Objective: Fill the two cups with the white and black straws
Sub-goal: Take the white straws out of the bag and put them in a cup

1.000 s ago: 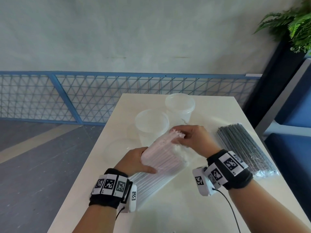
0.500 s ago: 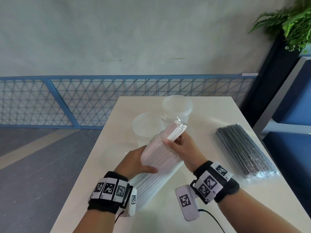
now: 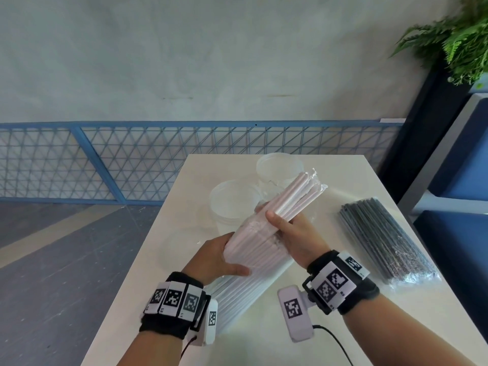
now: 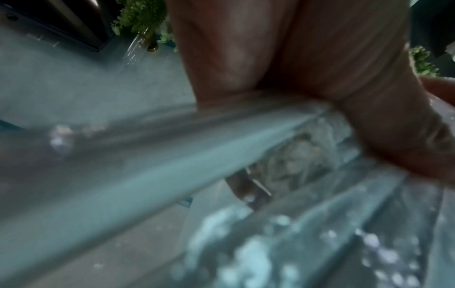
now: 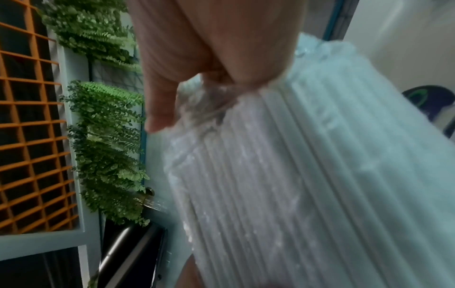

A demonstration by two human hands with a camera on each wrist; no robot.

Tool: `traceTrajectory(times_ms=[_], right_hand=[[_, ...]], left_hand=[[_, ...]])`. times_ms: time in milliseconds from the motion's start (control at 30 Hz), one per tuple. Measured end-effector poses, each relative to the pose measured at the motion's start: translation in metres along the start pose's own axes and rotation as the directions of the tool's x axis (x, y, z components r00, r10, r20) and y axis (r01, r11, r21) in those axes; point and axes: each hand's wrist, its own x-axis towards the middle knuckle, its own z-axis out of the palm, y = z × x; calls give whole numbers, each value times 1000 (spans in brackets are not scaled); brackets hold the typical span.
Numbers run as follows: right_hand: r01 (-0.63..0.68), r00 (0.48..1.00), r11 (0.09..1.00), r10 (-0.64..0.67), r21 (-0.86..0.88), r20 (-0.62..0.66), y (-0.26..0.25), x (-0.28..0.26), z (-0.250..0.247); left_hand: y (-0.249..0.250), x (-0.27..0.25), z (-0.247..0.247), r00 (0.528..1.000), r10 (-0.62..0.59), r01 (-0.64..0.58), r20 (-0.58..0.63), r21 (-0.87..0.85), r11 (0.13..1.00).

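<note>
left hand (image 3: 220, 256) grips the pack of white straws (image 3: 253, 256) tilted above the table (image 3: 343, 175), steadying it, apparently so right hand (image 3: 295, 235), closed round a handful, can draw them toward two empty cups (image 3: 235, 200).

A white table (image 3: 343, 299) stands on a grey floor (image 3: 66, 247) crossed by a pale stripe. Beyond it a blue mesh railing (image 3: 132, 159) runs along a pale plaster wall (image 3: 211, 62). At far right, a fern (image 3: 454, 40) tops a dark planter beside blue seating (image 3: 462, 233).
</note>
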Motion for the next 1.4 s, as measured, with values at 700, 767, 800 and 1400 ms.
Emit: traceTrajectory(times_ms=[700,767,800,1400], right_hand=[[68,997,980,-71,186,10,-22,-1,-13],[51,999,984,-53,171,4,-19,-3,-4],[57,998,986,-54,154,-28,-20,-3,-1],[66,979,996,-75,-54,-187,-36,44,101]], left_hand=[[3,0,16,998,5,-9,-58,-79,997],[3,0,17,997,-2,-5,-74,-94,996],[1,-1,17,997,-7,-2,-79,-102,995],[-38,-34,-43,966,64,-141,-249,-302,943]])
